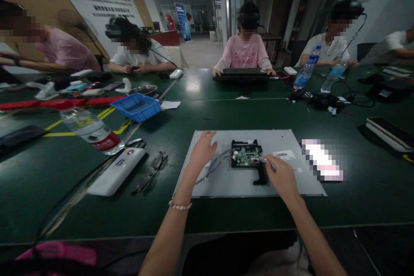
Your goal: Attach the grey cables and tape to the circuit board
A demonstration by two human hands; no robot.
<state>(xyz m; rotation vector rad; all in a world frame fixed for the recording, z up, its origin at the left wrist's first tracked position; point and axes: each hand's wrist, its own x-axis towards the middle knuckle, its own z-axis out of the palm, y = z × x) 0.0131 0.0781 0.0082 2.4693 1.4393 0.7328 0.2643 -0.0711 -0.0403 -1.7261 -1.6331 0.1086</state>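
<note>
A flat light-grey panel (226, 187) lies on the green table. Near its middle sits a black bracket (261, 176) carrying a green circuit board (243, 158), from which grey cables run left. My left hand (203, 148) is over the panel's left part, fingers apart and holding nothing, left of the board. At the board's right edge, my right hand (280, 171) has its thumb and fingers pinched on a small light-coloured piece that I cannot make out. White labels show on the panel right of the board.
Left of the panel are glasses (152, 173), a white power bank (118, 171), a bottle (93, 131) and a blue tray (139, 108). A phone (321, 161) lies to the right. Across the table (200, 116), people sit near bottles and black cables (326, 100).
</note>
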